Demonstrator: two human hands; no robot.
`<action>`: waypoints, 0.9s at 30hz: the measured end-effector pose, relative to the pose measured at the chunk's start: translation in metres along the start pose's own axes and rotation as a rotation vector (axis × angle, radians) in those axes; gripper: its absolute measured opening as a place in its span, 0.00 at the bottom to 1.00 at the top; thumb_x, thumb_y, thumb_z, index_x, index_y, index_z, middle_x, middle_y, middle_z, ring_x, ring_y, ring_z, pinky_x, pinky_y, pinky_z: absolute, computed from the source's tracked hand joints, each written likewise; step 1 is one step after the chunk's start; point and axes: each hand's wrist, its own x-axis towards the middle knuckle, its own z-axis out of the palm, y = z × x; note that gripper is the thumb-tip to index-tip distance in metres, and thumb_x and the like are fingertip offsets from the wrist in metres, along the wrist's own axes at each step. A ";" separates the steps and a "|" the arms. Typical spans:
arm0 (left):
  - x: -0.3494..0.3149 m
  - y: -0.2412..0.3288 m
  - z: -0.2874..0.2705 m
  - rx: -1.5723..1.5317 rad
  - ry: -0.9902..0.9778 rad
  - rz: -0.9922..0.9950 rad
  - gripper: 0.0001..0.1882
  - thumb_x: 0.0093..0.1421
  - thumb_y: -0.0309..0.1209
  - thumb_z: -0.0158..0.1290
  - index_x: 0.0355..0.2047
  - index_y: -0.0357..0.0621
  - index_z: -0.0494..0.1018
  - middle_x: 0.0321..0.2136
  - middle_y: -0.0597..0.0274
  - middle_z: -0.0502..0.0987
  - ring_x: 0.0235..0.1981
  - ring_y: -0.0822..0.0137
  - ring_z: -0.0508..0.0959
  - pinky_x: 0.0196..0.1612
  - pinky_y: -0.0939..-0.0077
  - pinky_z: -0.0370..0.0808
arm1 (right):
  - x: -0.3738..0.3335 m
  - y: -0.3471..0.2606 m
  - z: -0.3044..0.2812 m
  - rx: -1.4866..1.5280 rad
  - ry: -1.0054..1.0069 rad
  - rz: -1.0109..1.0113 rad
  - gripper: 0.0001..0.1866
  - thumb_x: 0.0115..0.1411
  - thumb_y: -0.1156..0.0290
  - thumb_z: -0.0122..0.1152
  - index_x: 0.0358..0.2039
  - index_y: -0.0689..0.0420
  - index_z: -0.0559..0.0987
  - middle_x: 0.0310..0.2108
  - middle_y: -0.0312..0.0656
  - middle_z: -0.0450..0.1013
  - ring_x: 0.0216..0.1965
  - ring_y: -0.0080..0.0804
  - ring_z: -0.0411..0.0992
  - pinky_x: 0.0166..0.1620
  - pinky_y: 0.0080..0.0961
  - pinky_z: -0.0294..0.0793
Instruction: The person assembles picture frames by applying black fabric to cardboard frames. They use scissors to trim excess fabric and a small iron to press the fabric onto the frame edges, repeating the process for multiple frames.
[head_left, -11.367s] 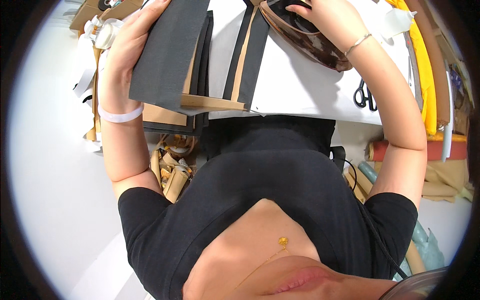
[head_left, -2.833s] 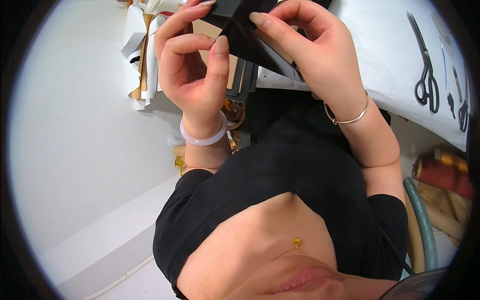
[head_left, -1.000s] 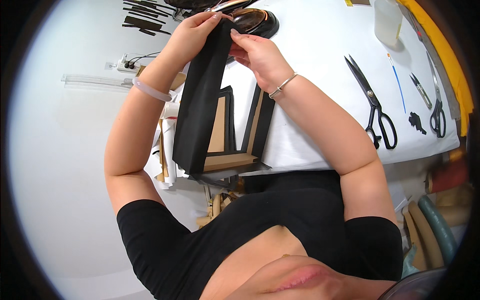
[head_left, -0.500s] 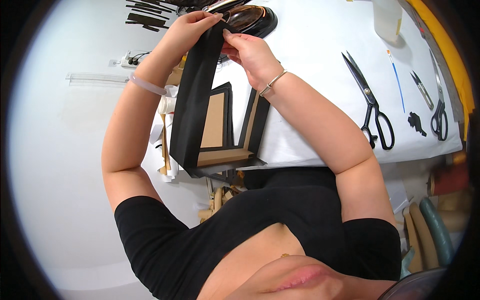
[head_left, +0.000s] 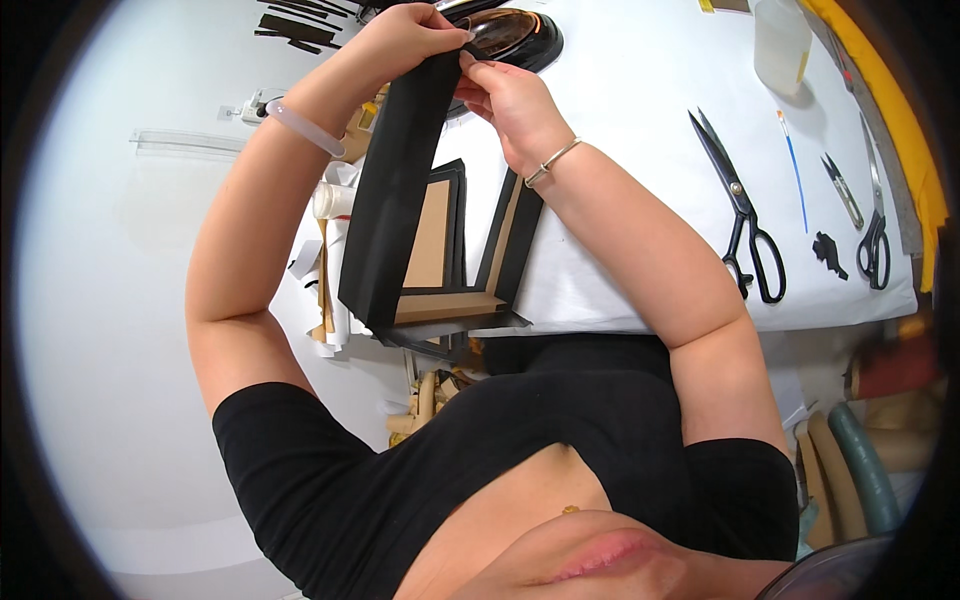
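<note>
A black-covered open box frame (head_left: 398, 200) with tan bare board on its inner sides stands tilted before me, its long left wall facing up. At its far corner my left hand (head_left: 420, 38) pinches the black covering with thumb and fingers. Close beside it, my right hand (head_left: 512, 100) is closed on the same corner, thumb against the edge. Loose black covering hangs along the near side. Through the frame's opening I see tan board pieces with black edges (head_left: 432, 225). What lies under the fingertips is partly hidden.
To the right on the white-covered table (head_left: 620, 270) lie large black-handled shears (head_left: 738, 200), a blue brush (head_left: 793, 170), small snips (head_left: 842, 190), more scissors (head_left: 873, 240) and a black scrap (head_left: 828, 256). A translucent bottle (head_left: 780, 45) stands far right. A glossy dark object (head_left: 515, 40) sits behind my hands.
Both hands have shifted slightly right along with the frame's far corner. My left elbow has swung a little outward to the left. Both hands keep their hold.
</note>
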 end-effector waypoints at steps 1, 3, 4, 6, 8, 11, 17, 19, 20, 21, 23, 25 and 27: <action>0.002 0.000 0.002 0.027 0.010 0.011 0.16 0.61 0.42 0.66 0.35 0.41 0.78 0.27 0.67 0.77 0.28 0.77 0.72 0.32 0.83 0.69 | 0.001 0.000 -0.001 -0.005 -0.001 -0.002 0.12 0.69 0.62 0.63 0.37 0.58 0.83 0.34 0.34 0.79 0.37 0.22 0.74 0.47 0.21 0.69; 0.008 -0.002 0.004 0.083 0.029 0.032 0.17 0.59 0.43 0.67 0.33 0.41 0.78 0.26 0.68 0.76 0.27 0.77 0.72 0.32 0.82 0.69 | 0.004 0.000 -0.002 -0.037 -0.009 -0.006 0.12 0.69 0.61 0.62 0.38 0.57 0.83 0.37 0.35 0.80 0.40 0.24 0.75 0.51 0.23 0.69; 0.009 -0.002 0.004 0.116 0.021 0.031 0.19 0.58 0.44 0.68 0.32 0.41 0.77 0.24 0.69 0.75 0.27 0.76 0.71 0.32 0.81 0.69 | 0.004 0.000 -0.003 -0.069 -0.016 -0.003 0.12 0.70 0.61 0.59 0.40 0.56 0.83 0.39 0.36 0.81 0.42 0.26 0.76 0.54 0.26 0.69; 0.013 -0.002 0.006 0.165 0.028 0.045 0.20 0.58 0.45 0.68 0.32 0.40 0.77 0.24 0.68 0.75 0.27 0.76 0.71 0.32 0.80 0.70 | 0.005 -0.001 -0.004 -0.102 -0.005 0.011 0.14 0.72 0.60 0.55 0.41 0.56 0.82 0.41 0.37 0.81 0.45 0.28 0.77 0.57 0.29 0.70; 0.017 -0.008 0.012 0.130 0.043 0.059 0.21 0.57 0.47 0.67 0.32 0.39 0.78 0.24 0.65 0.77 0.27 0.73 0.74 0.33 0.78 0.71 | 0.002 -0.004 -0.004 -0.114 0.030 0.036 0.16 0.73 0.59 0.52 0.42 0.57 0.82 0.41 0.38 0.81 0.46 0.30 0.78 0.57 0.30 0.71; 0.027 -0.013 0.020 0.292 0.055 0.096 0.22 0.56 0.48 0.67 0.31 0.39 0.79 0.26 0.62 0.79 0.27 0.71 0.75 0.33 0.76 0.72 | -0.006 -0.012 -0.007 -0.220 0.053 0.101 0.20 0.74 0.57 0.47 0.44 0.57 0.82 0.41 0.39 0.81 0.46 0.31 0.78 0.57 0.30 0.73; 0.000 0.032 0.008 -0.382 -0.109 0.098 0.17 0.70 0.36 0.52 0.47 0.33 0.76 0.48 0.49 0.79 0.53 0.57 0.77 0.62 0.67 0.70 | -0.016 -0.035 -0.027 -0.375 0.202 -0.018 0.22 0.73 0.56 0.46 0.40 0.59 0.82 0.35 0.40 0.80 0.37 0.29 0.77 0.48 0.28 0.74; -0.013 0.008 0.004 -0.812 -0.045 0.010 0.24 0.74 0.41 0.44 0.54 0.32 0.75 0.46 0.49 0.82 0.50 0.56 0.80 0.58 0.70 0.73 | -0.023 -0.037 -0.027 -0.378 0.206 -0.050 0.21 0.74 0.57 0.45 0.40 0.60 0.81 0.34 0.39 0.79 0.36 0.28 0.76 0.48 0.28 0.74; -0.019 -0.012 0.005 -0.670 0.081 0.064 0.26 0.72 0.47 0.47 0.56 0.37 0.75 0.46 0.52 0.81 0.50 0.61 0.79 0.55 0.73 0.73 | -0.025 -0.038 -0.027 -0.381 0.207 -0.039 0.20 0.74 0.58 0.45 0.40 0.60 0.81 0.34 0.39 0.79 0.36 0.28 0.76 0.48 0.28 0.75; -0.028 -0.038 0.008 -0.524 0.205 0.115 0.29 0.70 0.52 0.50 0.59 0.41 0.75 0.47 0.56 0.81 0.49 0.66 0.79 0.53 0.77 0.73 | -0.027 -0.038 -0.027 -0.383 0.208 -0.029 0.20 0.74 0.58 0.45 0.40 0.60 0.81 0.34 0.39 0.79 0.36 0.28 0.76 0.48 0.28 0.75; -0.055 -0.039 0.005 -0.412 0.179 0.120 0.28 0.74 0.50 0.48 0.68 0.51 0.68 0.54 0.61 0.77 0.58 0.73 0.73 0.57 0.82 0.70 | -0.026 -0.037 -0.025 -0.390 0.211 -0.022 0.19 0.74 0.59 0.45 0.40 0.60 0.80 0.35 0.39 0.78 0.36 0.28 0.76 0.47 0.28 0.75; -0.072 -0.043 0.012 -0.466 0.100 0.252 0.24 0.76 0.45 0.46 0.68 0.52 0.68 0.55 0.63 0.77 0.58 0.73 0.73 0.60 0.80 0.69 | -0.026 -0.032 -0.019 -0.400 0.202 -0.018 0.19 0.74 0.59 0.46 0.41 0.59 0.80 0.35 0.39 0.78 0.36 0.28 0.76 0.47 0.28 0.75; -0.083 -0.046 0.020 -0.261 0.204 0.358 0.25 0.76 0.43 0.45 0.69 0.50 0.66 0.56 0.60 0.76 0.58 0.72 0.73 0.61 0.80 0.69 | -0.022 -0.025 -0.011 -0.348 0.191 -0.025 0.17 0.74 0.61 0.46 0.41 0.59 0.79 0.35 0.38 0.77 0.36 0.27 0.75 0.47 0.27 0.75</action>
